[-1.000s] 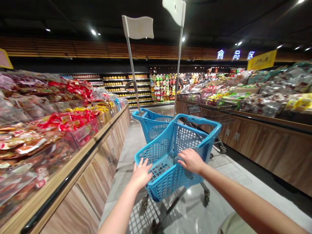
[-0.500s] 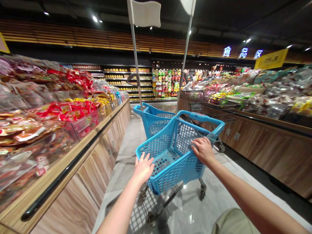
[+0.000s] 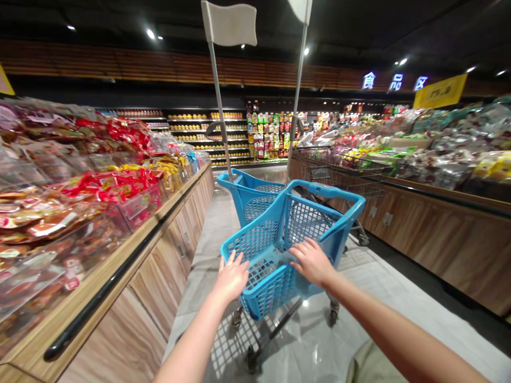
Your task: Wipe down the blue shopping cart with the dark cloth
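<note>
A small blue plastic shopping cart [image 3: 339,239] with lattice sides stands sideways in front of me, its basket showing only its slotted floor. My left hand [image 3: 231,277] is at the basket's left end, fingers spread over the rim. Over the near side rim is my right hand [image 3: 313,260], its fingers stretched out and loosely apart. Neither hand is wrapped round anything; whether the palms rest on the rim I cannot tell. Right behind stands a second blue cart [image 3: 255,205], partly hidden by the first. Two poles rise from the carts, one bearing a white flag [image 3: 233,24].
A wood-panelled display counter [image 3: 151,287] with a black rail and packaged snacks [image 3: 128,183] runs along the left. Another counter [image 3: 431,229] lines the right, with a dark wire cart [image 3: 335,165] beside it. Stocked shelves [image 3: 207,127] stand at the back. Grey floor [image 3: 383,308] lies between the counters.
My right hand has moved left along the near rim, away from the cart's handle end. My left hand stays by the left end. The carts keep their places; the view has shifted slightly.
</note>
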Action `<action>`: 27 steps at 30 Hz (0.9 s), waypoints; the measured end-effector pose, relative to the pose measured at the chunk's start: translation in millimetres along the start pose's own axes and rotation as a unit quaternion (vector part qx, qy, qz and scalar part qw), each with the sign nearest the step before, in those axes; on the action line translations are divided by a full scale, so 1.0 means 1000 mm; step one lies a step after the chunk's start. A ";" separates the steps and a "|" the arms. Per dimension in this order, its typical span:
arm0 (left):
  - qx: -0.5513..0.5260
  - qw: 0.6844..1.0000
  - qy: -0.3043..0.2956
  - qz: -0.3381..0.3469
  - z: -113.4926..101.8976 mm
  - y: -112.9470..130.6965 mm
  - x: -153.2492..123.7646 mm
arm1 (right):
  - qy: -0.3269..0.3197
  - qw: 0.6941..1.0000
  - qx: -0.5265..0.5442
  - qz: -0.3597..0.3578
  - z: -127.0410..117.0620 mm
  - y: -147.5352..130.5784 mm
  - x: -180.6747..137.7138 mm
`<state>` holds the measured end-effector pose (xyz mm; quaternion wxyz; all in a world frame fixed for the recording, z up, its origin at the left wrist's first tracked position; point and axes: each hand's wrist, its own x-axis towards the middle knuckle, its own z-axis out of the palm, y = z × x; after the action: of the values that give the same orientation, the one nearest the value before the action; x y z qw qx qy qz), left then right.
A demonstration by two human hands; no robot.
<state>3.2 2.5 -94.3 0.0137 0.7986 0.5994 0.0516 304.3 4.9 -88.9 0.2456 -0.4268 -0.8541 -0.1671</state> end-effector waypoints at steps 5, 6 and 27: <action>0.005 1.000 -0.018 0.025 -0.005 0.017 -0.017 | 0.032 0.995 -0.066 0.062 -0.032 0.118 -0.013; 0.004 0.999 -0.022 0.032 -0.006 0.019 -0.019 | 0.031 0.995 -0.066 0.066 -0.036 0.135 -0.014; -0.080 0.995 0.049 -0.039 0.003 -0.027 0.055 | 0.044 0.988 0.139 0.052 0.009 -0.066 -0.076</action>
<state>-7.1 63.3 -95.6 0.0506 0.7672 0.6244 0.1379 287.2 -78.2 -143.5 0.3483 -0.4247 -0.8340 -0.0528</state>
